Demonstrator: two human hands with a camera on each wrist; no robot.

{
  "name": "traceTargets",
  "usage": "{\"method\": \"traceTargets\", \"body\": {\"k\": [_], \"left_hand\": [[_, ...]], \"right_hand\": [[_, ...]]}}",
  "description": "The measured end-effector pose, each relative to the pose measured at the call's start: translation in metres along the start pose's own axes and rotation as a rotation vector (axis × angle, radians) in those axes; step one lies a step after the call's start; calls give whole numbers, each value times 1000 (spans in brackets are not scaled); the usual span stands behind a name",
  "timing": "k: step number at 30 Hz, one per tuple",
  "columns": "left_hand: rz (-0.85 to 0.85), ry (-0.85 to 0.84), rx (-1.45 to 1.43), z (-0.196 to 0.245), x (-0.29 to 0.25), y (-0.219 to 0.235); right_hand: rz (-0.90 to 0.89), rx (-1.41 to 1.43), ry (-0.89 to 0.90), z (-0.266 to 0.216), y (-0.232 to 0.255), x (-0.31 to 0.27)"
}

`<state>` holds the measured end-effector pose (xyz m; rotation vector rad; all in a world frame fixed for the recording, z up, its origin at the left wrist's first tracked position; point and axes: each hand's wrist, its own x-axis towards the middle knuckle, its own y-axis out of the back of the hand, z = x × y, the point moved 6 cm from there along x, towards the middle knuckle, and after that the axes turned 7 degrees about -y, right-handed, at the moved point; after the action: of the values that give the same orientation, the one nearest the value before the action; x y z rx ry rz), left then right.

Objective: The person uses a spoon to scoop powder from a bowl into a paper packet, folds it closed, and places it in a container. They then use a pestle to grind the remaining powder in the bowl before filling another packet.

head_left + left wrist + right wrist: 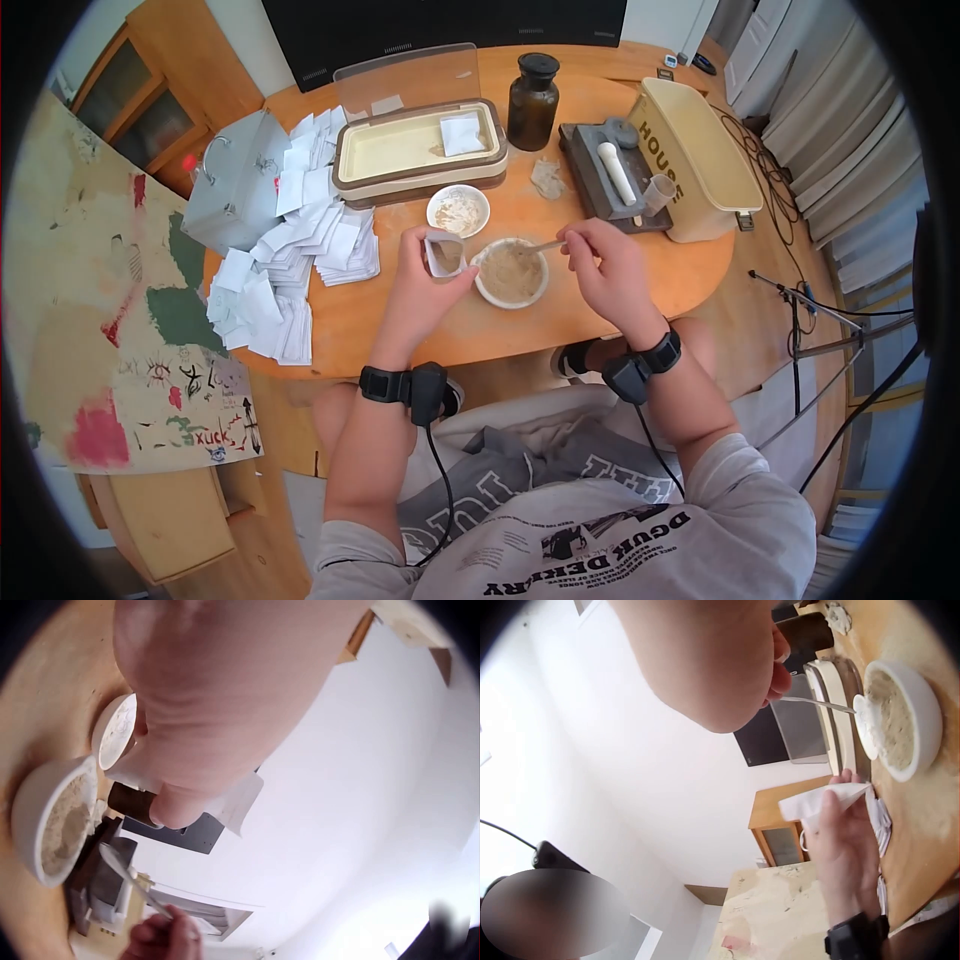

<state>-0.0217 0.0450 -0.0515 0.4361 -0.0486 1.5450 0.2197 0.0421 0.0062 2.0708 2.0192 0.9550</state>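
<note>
My left hand [418, 305] holds a small white paper packet [436, 241] with its mouth spread open, beside the near bowl. This white bowl [928, 724] contains a brownish-beige powder [510, 275]. Between thumb and fingers my right hand [610, 280] pinches a thin spoon [135, 881], which reaches over the bowl's right side in the head view. In the left wrist view its head shows apart from the powder. Just behind stands a second white bowl [432, 216] with whitish powder in it.
Stacks of white paper packets [290, 250] cover the table's left, beside a metal case [235, 175]. Behind are a cream tray box [385, 155] holding one packet and a dark jar [535, 105]. At right, a dark tray [590, 175] carries a white pestle-like rod [615, 172], near a cream bin [700, 150].
</note>
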Motion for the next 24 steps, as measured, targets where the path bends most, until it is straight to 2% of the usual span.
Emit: {"method": "traceTargets", "body": {"k": [1,3,5,7,8,10,12,13,17,20,22,23,24], "left_hand": [[0,-2,5,0,0,2],[-57,96,-123,-8,0,-2],[-45,97,-162,-8,0,-3],[-33,100,-200,-9,1,-5],[-18,51,-161,-8,2,-4],[0,2,-120,-4,3,-1],[-15,120,-193,-2,1,0],[-11,119,-192,-2,1,1],[-22,169,-281,-14,1,2],[-27,174,-345,-18,0,0],[-20,169,-395,-18,1,0],[-41,185,-416,-19,1,-1],[-62,202,-438,-20,0,-2]], "right_hand": [[-42,-78,-3,7,-5,0],[-66,-116,-12,18,-9,-1],[-90,-157,-23,27,-15,-3],[-176,-66,-129,39,-25,-5],[-174,-65,-128,42,-27,-5],[-232,163,-377,63,-36,-6],[-233,204,-431,78,-37,-3],[-231,244,-487,85,-38,-3],[-197,217,-426,83,-36,-2],[-186,161,-473,88,-33,-3],[-92,82,-381,91,-26,0],[-95,81,-379,86,-25,1],[-18,17,-306,74,-17,2]]}}
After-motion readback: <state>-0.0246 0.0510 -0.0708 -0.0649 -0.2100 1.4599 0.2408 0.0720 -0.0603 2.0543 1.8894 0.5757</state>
